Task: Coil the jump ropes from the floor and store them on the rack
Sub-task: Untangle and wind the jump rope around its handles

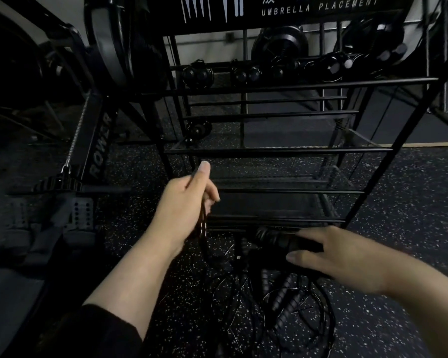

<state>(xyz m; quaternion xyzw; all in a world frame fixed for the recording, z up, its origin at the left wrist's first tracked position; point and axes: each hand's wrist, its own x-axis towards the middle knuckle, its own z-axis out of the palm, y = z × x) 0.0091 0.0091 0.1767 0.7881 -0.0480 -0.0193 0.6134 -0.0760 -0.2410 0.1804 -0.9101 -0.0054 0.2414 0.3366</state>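
Presently: one rope in both hands, more on the floor

Item, left hand point(184, 202): raised in front of the rack point(277, 151), fingers curled round a gathered run of dark cord point(203, 228); thumb straight, pointing up toward the shelf bars; the cord hangs straight down from the fist toward the floor, its long axis near vertical.

Item, right hand point(347, 257): lower and to the right of the left fist, just before the foot of the rack; fingers and thumb wrapped round a black handle point(282, 240); the handle's long axis runs crosswise, its free end poking out to the left of the fingers, toward the hanging cord.

Item, remaining jump ropes point(282, 301): a loose tangle of thin cord and ribbed handles on the speckled floor point(398, 228), directly below and nearer the body than the right fingers; the right hand is the closer of the two.

Relation that matters, as a judgement: slack lies between the hanging cord and the gripped handle, so the next loop would be brought leftward and up to the left fist; whether both hands hold the same rope cannot be told in the dim tangle.

Item, rowing machine point(96, 156): left of the left hand, apart.
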